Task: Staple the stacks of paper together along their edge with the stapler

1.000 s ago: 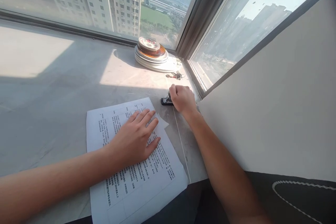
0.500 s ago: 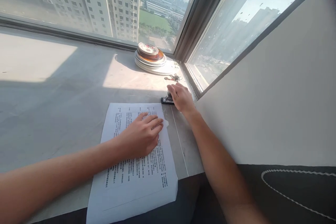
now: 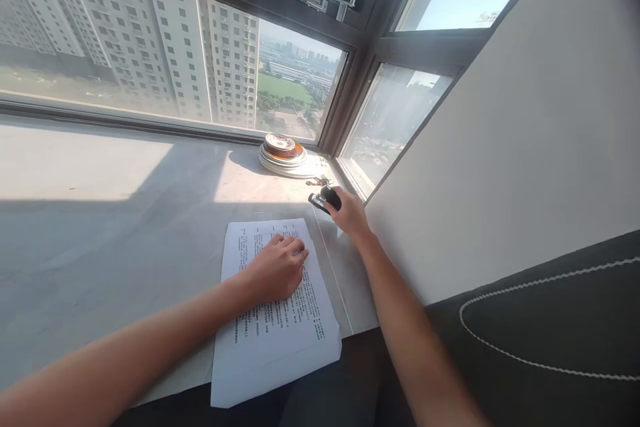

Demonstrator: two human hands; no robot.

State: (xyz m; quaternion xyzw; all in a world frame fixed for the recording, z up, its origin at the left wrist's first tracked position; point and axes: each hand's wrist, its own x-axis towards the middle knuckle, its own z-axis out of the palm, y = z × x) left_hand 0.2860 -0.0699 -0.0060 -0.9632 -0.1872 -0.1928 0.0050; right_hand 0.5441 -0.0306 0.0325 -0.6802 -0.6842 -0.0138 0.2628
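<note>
My left hand (image 3: 281, 268) rests on the printed paper (image 3: 275, 360), palm down, its fingers slightly bent over the text near the paper's right edge. The paper lies on the ledge, and its near end sticks out past the front edge. To the right and farther back, my right hand (image 3: 350, 215) is closed around a black stapler (image 3: 331, 197). Silver metal shows at the stapler's left end, while my fingers hide its right part. A bunch of keys (image 3: 320, 181) lies just beyond it.
Behind the keys stands a stack of plates (image 3: 283, 159) in the window corner. The pale ledge (image 3: 125, 260) stretches left under the windows. A white wall (image 3: 490, 160) closes off the right side, with a pale cord (image 3: 530, 363) over a dark surface below.
My right hand has lifted and tilted the stapler. The fingers of my left hand have bent and drawn closer together on the paper. My view has tipped upward, showing more window frame.
</note>
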